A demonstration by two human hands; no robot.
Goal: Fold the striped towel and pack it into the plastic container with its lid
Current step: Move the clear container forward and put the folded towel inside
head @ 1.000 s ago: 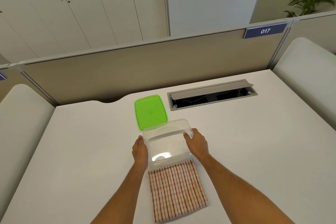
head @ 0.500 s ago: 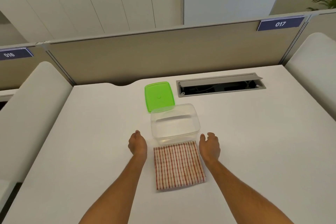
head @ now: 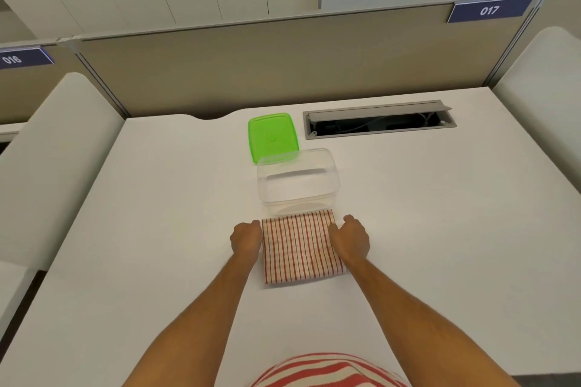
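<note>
Striped towel (head: 300,245) is folded flat on the tabletop (head: 440,214), near the middle, its far edge at the clear plastic container (head: 298,181). Both hands have left the container: left hand (head: 246,239) and right hand (head: 349,237) now curl on the towel's side edges. Grip unconfirmed. Green lid (head: 273,136) lies behind the container. Probably lifting the towel in next.

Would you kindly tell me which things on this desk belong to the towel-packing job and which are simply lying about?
Part of the job:
- folded red-and-cream striped towel, left hand and right hand at its side edges
- empty clear plastic container
- green plastic lid, lying flat behind the container

Just there:
- open grey cable hatch
- blue desk signs 016 and 017
</note>
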